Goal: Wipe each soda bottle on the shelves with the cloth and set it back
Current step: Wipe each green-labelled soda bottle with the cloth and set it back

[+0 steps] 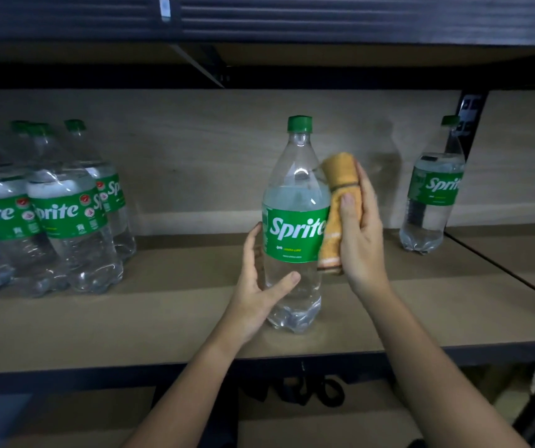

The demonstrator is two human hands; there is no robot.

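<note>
Green-capped soda bottle [295, 221] upright, cap up, left hand [256, 286] loosely cupping it, right hand [359, 227] gripping cloth [335, 205]

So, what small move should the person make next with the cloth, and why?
Probably slide the cloth down the middle bottle: the right hand presses it against the bottle's right side, the left hand steadies the bottle's lower part.
</note>
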